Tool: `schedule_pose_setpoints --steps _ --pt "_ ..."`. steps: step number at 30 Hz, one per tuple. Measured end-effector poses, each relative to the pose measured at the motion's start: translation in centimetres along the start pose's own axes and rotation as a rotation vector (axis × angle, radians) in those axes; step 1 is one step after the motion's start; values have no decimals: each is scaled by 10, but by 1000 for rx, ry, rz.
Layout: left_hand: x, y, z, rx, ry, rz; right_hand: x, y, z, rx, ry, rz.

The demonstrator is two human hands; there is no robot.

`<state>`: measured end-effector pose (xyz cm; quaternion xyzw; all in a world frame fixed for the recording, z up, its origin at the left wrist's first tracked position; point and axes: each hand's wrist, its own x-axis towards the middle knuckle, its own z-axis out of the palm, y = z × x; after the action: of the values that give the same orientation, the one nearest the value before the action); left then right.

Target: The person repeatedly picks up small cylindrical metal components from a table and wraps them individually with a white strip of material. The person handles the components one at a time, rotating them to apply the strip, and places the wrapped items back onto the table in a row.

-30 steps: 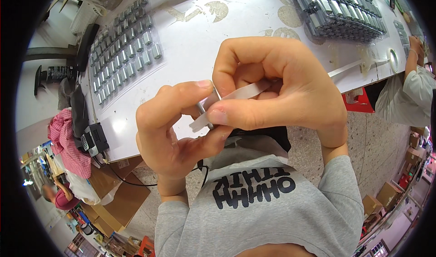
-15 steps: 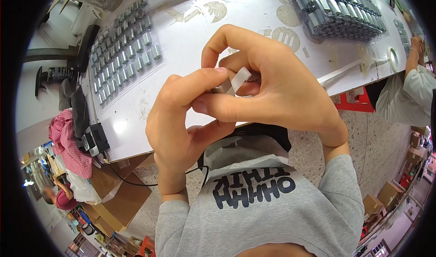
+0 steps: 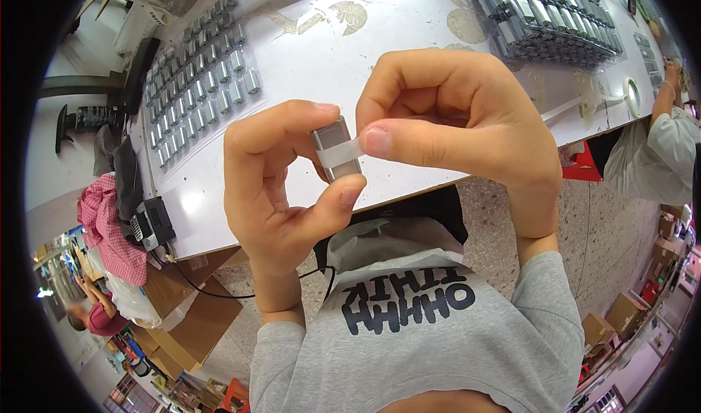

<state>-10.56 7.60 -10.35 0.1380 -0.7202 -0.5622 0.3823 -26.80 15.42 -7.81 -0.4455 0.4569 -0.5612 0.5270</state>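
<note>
Over the front part of the white table, my left hand (image 3: 274, 176) grips a small silver-grey metal block (image 3: 340, 170) by its two ends, between thumb and forefinger. A strip of whitish tape (image 3: 339, 153) crosses the middle of the block. The tape's free end is pinched between the thumb and forefinger of my right hand (image 3: 456, 124), just to the right of the block. What lies on the block's underside is hidden.
On the left of the white table (image 3: 307, 70) lies a clear tray of silver pieces (image 3: 197, 84). Stacked trays (image 3: 548, 18) stand at the back right. A tape roll (image 3: 632, 97) rests near the right edge. Another person's arm (image 3: 664, 95) is beyond it.
My hands have drawn apart, the right one moving right. The metal block, mostly hidden behind my fingers before, now shows with the tape strip across it.
</note>
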Motion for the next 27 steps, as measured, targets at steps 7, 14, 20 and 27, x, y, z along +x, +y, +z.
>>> schedule_pose_setpoints --steps 7,14,20,27 --pt "1 1 3 -87 -9 -25 1 -6 4 35 8 61" --pt "0 11 20 33 121 -139 4 6 7 73 24 -7" --pt "0 15 19 371 37 -21 4 11 9 -286 103 -116" --pt "-1 11 12 307 -87 41 5 13 8 -333 145 -159"
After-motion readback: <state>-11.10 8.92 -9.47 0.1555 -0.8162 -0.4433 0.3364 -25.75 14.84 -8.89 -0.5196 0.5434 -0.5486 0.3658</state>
